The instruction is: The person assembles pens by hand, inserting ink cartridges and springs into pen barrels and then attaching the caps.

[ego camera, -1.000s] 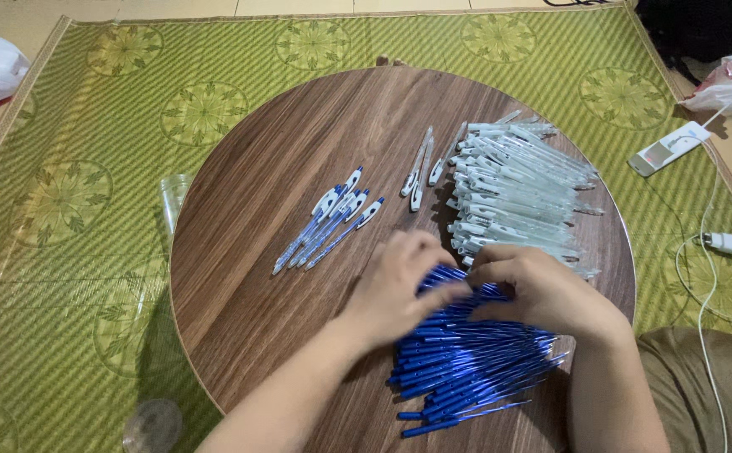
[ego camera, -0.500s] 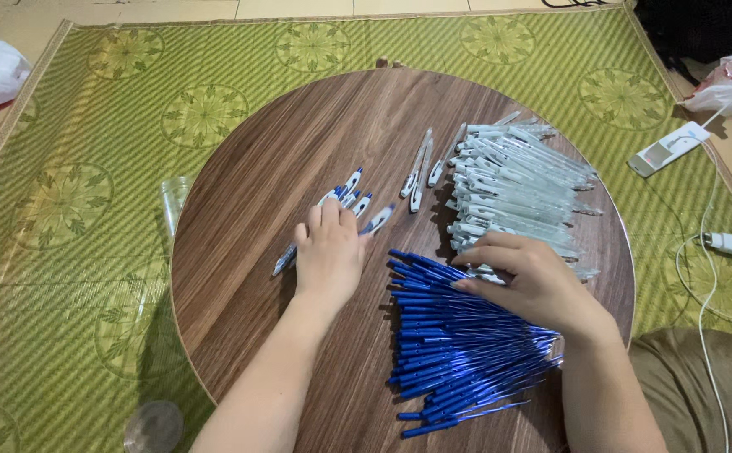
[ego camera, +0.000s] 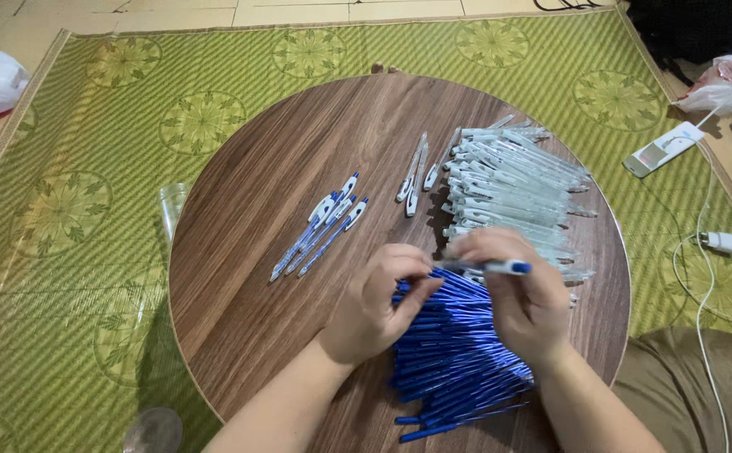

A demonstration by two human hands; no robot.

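**Item Count**

Hands: two, left hand (ego camera: pixel 374 306) and right hand (ego camera: pixel 521 298). Pen held between them: one (ego camera: pixel 500 268). Assembled pens lying in a group on the tabletop (ego camera: pixel 248 335): about four (ego camera: pixel 320 225). Loose clear barrels apart from the piles: about three (ego camera: pixel 416 172). Clear barrel pile (ego camera: pixel 513 189): one, too many to count. Blue refill pile (ego camera: pixel 454 361): one, too many to count.

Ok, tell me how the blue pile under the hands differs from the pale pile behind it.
The blue refill pile is solid blue; the clear barrel pile is see-through and whitish. The refills are thin rods, the barrels thicker. Both hands, left and right, hover over the refills; the barrels lie untouched. Both heaps rest on the round table.
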